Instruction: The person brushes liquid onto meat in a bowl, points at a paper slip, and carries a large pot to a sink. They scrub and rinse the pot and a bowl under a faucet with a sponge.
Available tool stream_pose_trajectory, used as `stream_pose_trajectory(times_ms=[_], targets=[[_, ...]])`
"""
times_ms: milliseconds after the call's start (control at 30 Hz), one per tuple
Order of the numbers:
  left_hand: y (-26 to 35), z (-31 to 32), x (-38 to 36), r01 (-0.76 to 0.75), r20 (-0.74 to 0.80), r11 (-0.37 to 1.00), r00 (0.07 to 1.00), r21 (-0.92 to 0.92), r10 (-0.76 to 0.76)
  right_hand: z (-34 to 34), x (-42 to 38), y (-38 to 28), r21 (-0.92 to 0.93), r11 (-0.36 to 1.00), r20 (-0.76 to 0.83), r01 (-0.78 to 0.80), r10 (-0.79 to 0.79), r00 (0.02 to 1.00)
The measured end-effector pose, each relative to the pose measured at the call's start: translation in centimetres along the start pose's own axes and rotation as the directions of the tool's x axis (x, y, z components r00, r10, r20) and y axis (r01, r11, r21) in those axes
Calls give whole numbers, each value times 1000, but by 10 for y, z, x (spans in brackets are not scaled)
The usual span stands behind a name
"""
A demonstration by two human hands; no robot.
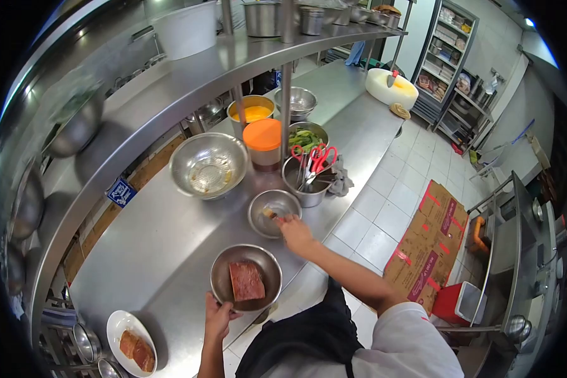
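Observation:
My left hand (218, 318) grips the near rim of a steel bowl (219, 286), which is tilted slightly at the counter's front edge. Inside that bowl lies a reddish block of raw meat (247, 281). My right hand (294, 233) reaches into a smaller steel bowl (254, 217) just beyond, fingers closed. A small tan thing (269, 213) shows at its fingertips; its kind and how it is held are too small to make out. Left of both bowls, a white oval plate (116, 324) carries pieces of browned meat (137, 350).
A perforated steel bowl (184, 165), an orange-lidded container (262, 135) and a pot (310, 196) of red-handled scissors (321, 157) stand behind. A steel shelf (189, 75) overhangs the counter. To the right, flattened cardboard (422, 242) covers floor tiles beside a red cooler (448, 303).

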State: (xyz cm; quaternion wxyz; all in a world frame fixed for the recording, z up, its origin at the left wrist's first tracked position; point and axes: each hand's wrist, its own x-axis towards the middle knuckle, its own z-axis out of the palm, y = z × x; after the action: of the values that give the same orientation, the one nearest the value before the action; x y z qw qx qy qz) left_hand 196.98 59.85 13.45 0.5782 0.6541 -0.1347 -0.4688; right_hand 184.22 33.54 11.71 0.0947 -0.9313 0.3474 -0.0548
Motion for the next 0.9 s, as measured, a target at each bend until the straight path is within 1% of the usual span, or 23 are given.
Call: stream_pose_trajectory(times_ms=[33, 67, 100, 133, 200, 233, 300, 333, 400, 433, 467, 500, 533, 567, 600, 633, 667, 700, 733, 767, 800, 867, 900], targets=[[3, 11, -4, 10, 5, 1000, 1000, -10, -10, 2, -4, 10, 114, 985, -173, 130, -109, 979], [7, 26, -6, 16, 5, 1000, 1000, -23, -16, 3, -5, 22, 200, 940, -354, 277, -194, 915], [13, 43, -6, 11, -9, 1000, 1000, -23, -12, -13, -10, 30, 484, 834, -285, 265, -136, 949], [17, 63, -8, -5, -13, 1000, 1000, -1, 5, -38, -21, 36, 726, 655, -189, 210, -103, 976], [28, 110, -1, -26, 4, 1000, 1000, 5, 26, -75, -45, 67, 830, 554, 143, -65, -98, 985], [37, 137, 4, -22, -16, 1000, 1000, 3, 22, -95, -50, 90, 846, 507, 258, -165, -120, 959], [60, 194, 15, 44, 114, 999, 992, 29, -47, -128, -72, 147, 832, 416, 454, -367, -130, 881], [67, 246, 38, 0, 207, 990, 978, 139, -29, -147, -75, 199, 808, 382, 528, -449, -130, 839], [67, 300, 69, 30, 293, 980, 952, 194, -87, -160, -79, 256, 736, 335, 605, -588, 63, 794], [66, 330, 86, 58, 315, 987, 943, 152, -104, -156, -79, 287, 711, 317, 605, -628, 179, 775], [68, 359, 101, 84, 339, 991, 934, 107, -116, -159, -75, 317, 728, 293, 579, -620, 222, 785], [73, 381, 112, 81, 324, 993, 940, 91, -107, -158, -67, 344, 711, 301, 551, -636, 324, 769], [77, 399, 122, 88, 370, 996, 924, 33, -94, -149, -59, 370, 723, 275, 488, -633, 445, 751], [79, 410, 127, 99, 414, 995, 907, -23, -81, -147, -47, 393, 750, 286, 427, -597, 481, 766], [80, 416, 128, 138, 425, 990, 896, 3, -126, -138, -30, 420, 794, 310, 360, -522, 452, 816], [81, 417, 126, 133, 413, 991, 903, -10, -118, -127, -10, 446, 783, 360, 324, -507, 460, 827], [82, 414, 121, 144, 422, 988, 893, 58, -155, -113, 13, 469, 779, 396, 269, -486, 489, 830], [81, 408, 117, 154, 429, 980, 882, 129, -195, -104, 37, 483, 812, 386, 182, -439, 547, 817], [76, 400, 112, 150, 420, 981, 888, 123, -189, -79, 66, 508, 861, 258, 178, -439, 654, 735], [68, 389, 105, 160, 335, 981, 923, 111, -188, -77, 92, 521, 880, 223, 213, -420, 603, 768], [60, 379, 96, 170, 246, 981, 951, 97, -189, -74, 118, 530, 898, 223, 183, -378, 593, 784], [47, 362, 74, 164, 86, 986, 983, -5, -163, -60, 173, 545, 947, 19, 247, -320, 591, 768], [37, 353, 65, 154, 66, 988, 986, -20, -152, -56, 199, 553, 938, -9, 292, -348, 565, 772]])
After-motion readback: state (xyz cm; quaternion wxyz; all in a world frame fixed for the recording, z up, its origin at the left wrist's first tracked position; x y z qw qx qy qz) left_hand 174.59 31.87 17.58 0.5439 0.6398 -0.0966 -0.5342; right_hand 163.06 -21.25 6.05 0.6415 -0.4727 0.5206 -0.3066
